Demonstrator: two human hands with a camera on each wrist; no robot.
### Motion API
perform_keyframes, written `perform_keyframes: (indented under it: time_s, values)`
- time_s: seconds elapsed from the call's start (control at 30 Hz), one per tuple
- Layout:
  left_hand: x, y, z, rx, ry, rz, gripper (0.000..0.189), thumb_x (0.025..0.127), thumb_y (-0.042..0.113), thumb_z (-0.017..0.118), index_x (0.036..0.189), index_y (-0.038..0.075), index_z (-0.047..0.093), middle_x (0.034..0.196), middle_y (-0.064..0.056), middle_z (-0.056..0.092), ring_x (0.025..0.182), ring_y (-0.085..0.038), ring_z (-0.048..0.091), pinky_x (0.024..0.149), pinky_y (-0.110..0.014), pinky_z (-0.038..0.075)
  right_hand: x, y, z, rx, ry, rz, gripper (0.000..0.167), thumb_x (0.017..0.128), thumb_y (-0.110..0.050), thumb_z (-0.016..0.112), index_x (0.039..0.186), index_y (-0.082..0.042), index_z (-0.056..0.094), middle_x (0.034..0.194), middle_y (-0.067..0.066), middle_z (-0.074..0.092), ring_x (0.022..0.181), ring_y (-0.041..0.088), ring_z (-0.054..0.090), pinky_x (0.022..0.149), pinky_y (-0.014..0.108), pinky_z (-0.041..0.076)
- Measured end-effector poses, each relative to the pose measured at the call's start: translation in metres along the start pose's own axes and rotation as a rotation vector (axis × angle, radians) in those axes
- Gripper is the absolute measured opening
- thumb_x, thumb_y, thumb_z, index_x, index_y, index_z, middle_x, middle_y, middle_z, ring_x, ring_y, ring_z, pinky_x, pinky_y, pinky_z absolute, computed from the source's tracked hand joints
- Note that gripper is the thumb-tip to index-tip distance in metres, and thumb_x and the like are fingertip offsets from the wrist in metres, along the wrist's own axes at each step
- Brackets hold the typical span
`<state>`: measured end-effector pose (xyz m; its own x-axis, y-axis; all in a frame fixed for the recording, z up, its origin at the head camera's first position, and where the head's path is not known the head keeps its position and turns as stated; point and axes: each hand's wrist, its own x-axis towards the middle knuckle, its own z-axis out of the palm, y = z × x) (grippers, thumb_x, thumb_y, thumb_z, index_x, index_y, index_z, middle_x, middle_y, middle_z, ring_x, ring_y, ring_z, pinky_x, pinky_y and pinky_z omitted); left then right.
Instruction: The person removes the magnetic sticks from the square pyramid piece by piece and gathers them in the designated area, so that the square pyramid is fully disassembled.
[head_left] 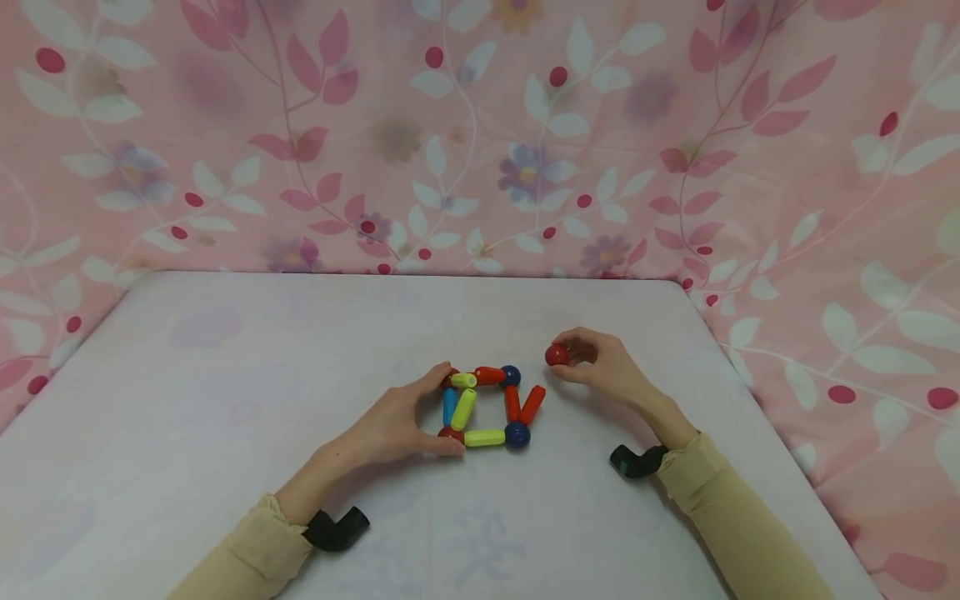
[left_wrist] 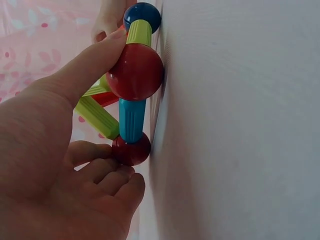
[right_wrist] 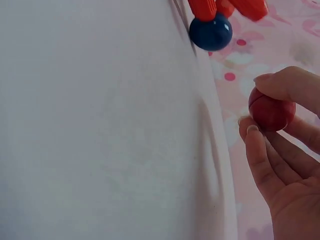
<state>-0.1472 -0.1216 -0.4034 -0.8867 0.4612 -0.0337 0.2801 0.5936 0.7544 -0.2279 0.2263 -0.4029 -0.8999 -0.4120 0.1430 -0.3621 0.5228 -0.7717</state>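
My left hand [head_left: 393,421] grips the left side of a four-cornered frame of magnetic building sticks and balls, thumb at the near red ball [left_wrist: 135,71] and fingers at the far red ball [left_wrist: 131,148]. A light blue stick [left_wrist: 132,120] joins those two. Dark blue balls [head_left: 517,435] form the right corners. Yellow-green [head_left: 484,437] and red sticks [head_left: 512,402] make the other sides. Two yellow-green sticks and one red stick [head_left: 532,405] slant up from the corners. Right of the frame, my right hand [head_left: 603,358] pinches a loose red ball [right_wrist: 272,111] between thumb and fingers, apart from the frame.
The frame stands on a white-covered table [head_left: 225,450]. A pink curtain [head_left: 480,150] with leaves and flowers hangs behind the table and along its right side. Black wrist-worn pieces [head_left: 337,529] sit at both sleeve cuffs.
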Motion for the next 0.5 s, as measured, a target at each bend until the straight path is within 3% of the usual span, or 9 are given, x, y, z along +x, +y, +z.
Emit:
perform_keyframes:
  time_s: [0.27,0.5]
  values:
    - [0.000,0.001,0.000,-0.011,-0.004,-0.015,0.107,0.074,0.048,0.087,0.159,0.017,0.029,0.159,0.001,0.039,0.149,-0.024,0.032,0.116,-0.055,0.034,0.019,0.008,-0.007,-0.031,0.073,0.106,0.040,0.086,-0.022,0.080,0.121,-0.010,0.067,0.113,0.011,0.070,0.098,0.024,0.068,0.085,0.023,0.053]
    - [0.000,0.001,0.000,-0.014,-0.012,-0.012,0.108,0.075,0.048,0.086,0.159,0.016,0.027,0.160,0.001,0.037,0.150,-0.024,0.031,0.116,-0.055,0.034,0.033,0.016,-0.008,-0.043,0.100,0.137,0.042,0.088,-0.023,0.079,0.126,-0.010,0.067,0.115,0.014,0.070,0.103,0.028,0.066,0.091,0.035,0.053]
